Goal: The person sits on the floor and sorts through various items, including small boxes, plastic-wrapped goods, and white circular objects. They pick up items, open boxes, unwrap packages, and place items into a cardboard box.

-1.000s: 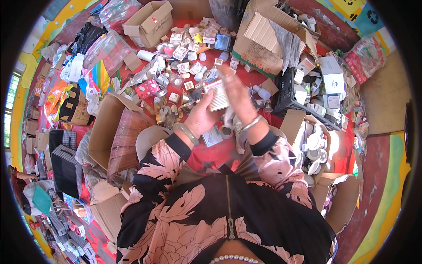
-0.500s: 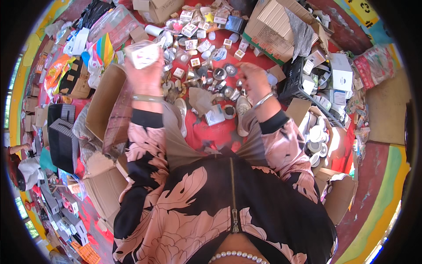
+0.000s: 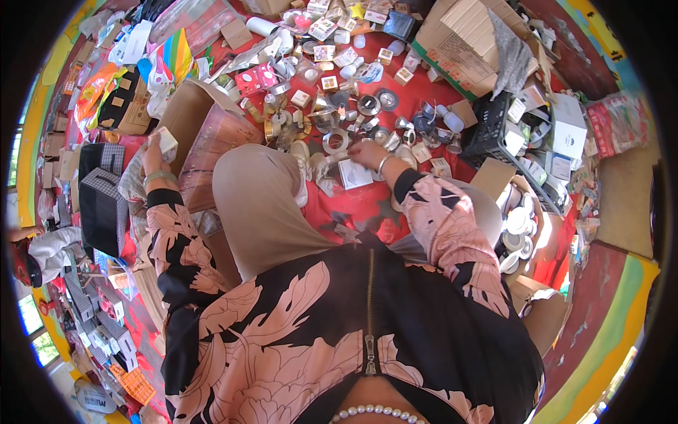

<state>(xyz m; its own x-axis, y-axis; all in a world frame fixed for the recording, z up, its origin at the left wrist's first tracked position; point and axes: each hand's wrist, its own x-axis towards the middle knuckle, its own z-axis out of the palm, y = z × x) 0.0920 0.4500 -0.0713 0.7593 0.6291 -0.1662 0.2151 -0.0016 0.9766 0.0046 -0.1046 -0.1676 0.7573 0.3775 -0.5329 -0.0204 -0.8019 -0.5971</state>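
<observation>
At the left, my left hand (image 3: 152, 155) grips a small pale box (image 3: 167, 144) beside the raised flap of an open cardboard box (image 3: 189, 113). My right hand (image 3: 370, 154) reaches down between my shoes into a pile of small goods, its fingers bent together. Whatever they may hold is too small to tell. Just below those fingers lies a white box (image 3: 354, 174). A silvery ring-shaped roll (image 3: 335, 140) is close to the fingertips. Round metal tins (image 3: 368, 105) and a pink box (image 3: 256, 79) lie farther off in the pile.
To the right stand a black plastic crate (image 3: 487, 131) filled with boxes and a carton of white round pieces (image 3: 519, 220). A large open carton (image 3: 455, 42) is at the far right. Black checked cases (image 3: 102, 212) stand at the left, near another person's arm (image 3: 25, 233).
My left hand has swung left and nearer with the small box. My right hand has lowered toward the white box, and my left knee now rises into view.
</observation>
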